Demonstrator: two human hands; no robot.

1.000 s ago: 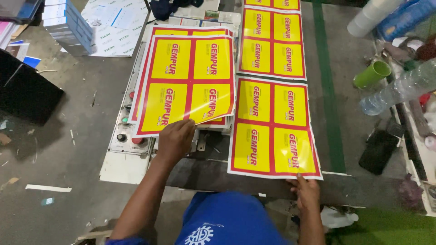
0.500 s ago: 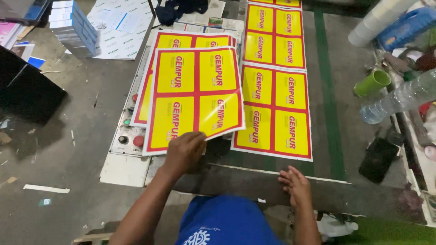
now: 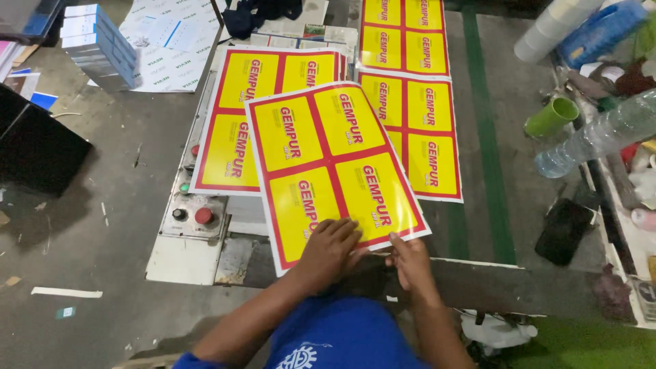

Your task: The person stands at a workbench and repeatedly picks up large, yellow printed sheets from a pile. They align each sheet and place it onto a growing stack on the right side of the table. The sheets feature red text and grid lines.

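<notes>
Sheet (image 3: pixel 335 164) of four yellow labels with red borders lies tilted across our work, near edge in our hands. Our left hand (image 3: pixel 329 251) presses flat on sheet's lower part, fingers spread, thumb tucked under edge, so gripping it. Our right hand (image 3: pixel 408 260) pinches sheet's lower right corner between fingertips. Under it, stack of same printed sheets (image 3: pixel 239 130) on machine bed; more sheets (image 3: pixel 418 130) to right. Control panel (image 3: pixel 191 215) with red button just left. Green cup (image 3: pixel 551 116), plastic bottle (image 3: pixel 601 137), black phone (image 3: pixel 564 231) well apart at right.
</notes>
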